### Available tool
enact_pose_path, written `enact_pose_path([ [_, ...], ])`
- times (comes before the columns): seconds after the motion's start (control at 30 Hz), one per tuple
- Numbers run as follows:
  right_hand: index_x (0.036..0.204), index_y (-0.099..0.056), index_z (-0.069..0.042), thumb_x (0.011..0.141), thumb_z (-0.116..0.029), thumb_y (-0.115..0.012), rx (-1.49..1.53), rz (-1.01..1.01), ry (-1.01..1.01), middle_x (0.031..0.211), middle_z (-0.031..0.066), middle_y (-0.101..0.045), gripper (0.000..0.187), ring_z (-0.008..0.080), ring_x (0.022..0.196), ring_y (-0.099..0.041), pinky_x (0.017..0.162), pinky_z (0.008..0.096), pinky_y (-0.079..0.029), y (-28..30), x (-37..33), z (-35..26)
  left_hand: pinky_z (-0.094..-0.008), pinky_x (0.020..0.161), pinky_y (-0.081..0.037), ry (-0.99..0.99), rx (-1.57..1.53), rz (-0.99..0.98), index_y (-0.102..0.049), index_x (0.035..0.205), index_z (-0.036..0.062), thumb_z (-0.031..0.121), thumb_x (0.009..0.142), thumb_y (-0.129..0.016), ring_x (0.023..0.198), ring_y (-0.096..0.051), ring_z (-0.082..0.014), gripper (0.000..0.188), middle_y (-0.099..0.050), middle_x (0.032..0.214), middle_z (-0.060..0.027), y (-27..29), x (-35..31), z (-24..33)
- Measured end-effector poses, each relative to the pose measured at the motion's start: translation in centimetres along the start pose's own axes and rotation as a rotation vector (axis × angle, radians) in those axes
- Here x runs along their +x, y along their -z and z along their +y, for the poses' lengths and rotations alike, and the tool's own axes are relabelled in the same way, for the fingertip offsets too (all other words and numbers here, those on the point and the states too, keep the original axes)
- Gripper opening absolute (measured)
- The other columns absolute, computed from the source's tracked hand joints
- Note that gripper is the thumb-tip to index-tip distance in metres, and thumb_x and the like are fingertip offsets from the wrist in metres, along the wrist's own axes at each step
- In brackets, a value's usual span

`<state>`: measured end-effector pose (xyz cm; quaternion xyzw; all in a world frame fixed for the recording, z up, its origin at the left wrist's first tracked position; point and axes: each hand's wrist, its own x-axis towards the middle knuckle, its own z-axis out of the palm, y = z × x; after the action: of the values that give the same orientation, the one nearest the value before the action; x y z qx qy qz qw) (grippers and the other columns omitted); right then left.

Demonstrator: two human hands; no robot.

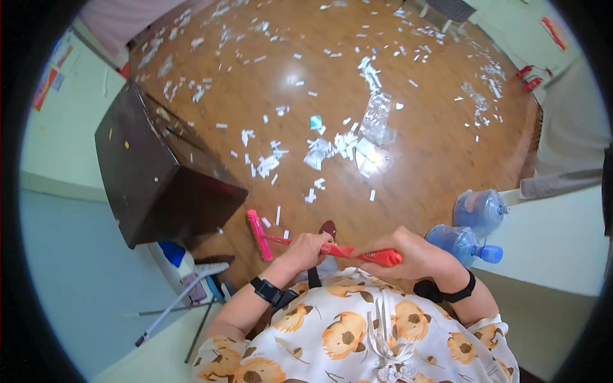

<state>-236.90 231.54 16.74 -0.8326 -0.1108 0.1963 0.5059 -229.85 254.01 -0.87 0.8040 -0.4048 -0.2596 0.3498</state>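
red broom [258, 235] held two-handed, littered wood floor [434, 147]

floor: brown; far edges bend and are cropped by the dark lens rim. bare stretches show between scraps, chiefly ahead and to the right.

cabinet [140, 153]: dark brown, at left; its far side is out of sight. it limits room immediately left of the broom.

water bottles [482, 210]: two, blue, clear-walled, bounding the right side.

broom: pink bristled head near the cabinet's lower right corner; red handle, partly covered by the hands. bristle contact with the floor cannot be told.

right hand [412, 252]: closed on the handle's end, fingers largely hidden.

left hand [305, 252]: closed round the handle nearer the head, fingertips unclear.

shoe [328, 228]: dark red, only the toe visible.

scraps [268, 165]: white, widely scattered; the distant ones too small to identify.
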Motion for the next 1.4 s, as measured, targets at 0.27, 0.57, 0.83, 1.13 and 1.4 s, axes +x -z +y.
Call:
enact_pose_path([
  [0.27, 0.105, -0.065, 0.000, 0.085, -0.012, -0.065, 0.428, -0.095, -0.425, 0.076, 0.0074, -0.067, 0.024, 0.0101, 0.060, -0.063, 0.054, 0.0238, -0.051, 1.9, 6.1, 6.8, -0.0449, 0.060, -0.050, 0.140, -0.142, -0.030, -0.057, 0.094, 0.0113, 0.011, 0.077, -0.067, 0.072, -0.062, -0.0367, 0.019, -0.063, 0.073, -0.0148, -2.9, 3.2, -3.9],
  [0.57, 0.100, -0.067, 0.001, 0.079, -0.006, -0.068, -0.036, 0.159, -0.179, 0.074, 0.0128, -0.067, 0.023, 0.0143, 0.060, -0.064, 0.056, 0.0252, -0.050, 13.5, 3.1, 0.9, -0.0461, 0.063, -0.048, 0.004, 0.002, 0.393, -0.058, 0.094, 0.0097, 0.007, 0.074, -0.067, 0.077, -0.061, -0.0371, 0.022, -0.064, 0.079, -0.0150, 0.6, 17.8, 2.7],
  [0.83, 0.100, -0.068, -0.001, 0.076, -0.006, -0.068, 0.010, 0.085, -0.073, 0.073, 0.0167, -0.066, 0.024, 0.0200, 0.058, -0.061, 0.058, 0.0282, -0.049, 15.5, -1.3, 6.9, -0.0446, 0.062, -0.047, 0.119, 0.096, 0.068, -0.058, 0.090, 0.0142, 0.008, 0.072, -0.065, 0.075, -0.062, -0.0346, 0.020, -0.063, 0.075, -0.0109, -2.7, 16.1, 5.7],
  [1.13, 0.099, -0.067, 0.002, 0.077, -0.006, -0.066, -0.022, 0.148, -0.176, 0.072, 0.0159, -0.065, 0.022, 0.0192, 0.061, -0.063, 0.058, 0.0295, -0.049, 19.7, -3.7, 10.0, -0.0450, 0.069, -0.050, 0.014, 0.056, 0.093, -0.060, 0.108, 0.0155, 0.005, 0.073, -0.066, 0.082, -0.064, -0.0346, 0.037, -0.066, 0.085, -0.0124, -6.1, 24.0, 7.6],
  [1.4, 0.097, -0.067, -0.001, 0.074, -0.007, -0.068, -0.188, 0.270, 0.085, 0.077, 0.0208, -0.064, 0.023, 0.0350, 0.066, -0.062, 0.062, 0.0335, -0.050, 21.7, -4.0, 7.6, -0.0437, 0.069, -0.050, -0.011, 0.145, 0.314, -0.063, 0.103, 0.0136, 0.001, 0.072, -0.063, 0.082, -0.063, -0.0335, 0.033, -0.066, 0.084, -0.0116, -2.2, 28.2, 9.0],
])
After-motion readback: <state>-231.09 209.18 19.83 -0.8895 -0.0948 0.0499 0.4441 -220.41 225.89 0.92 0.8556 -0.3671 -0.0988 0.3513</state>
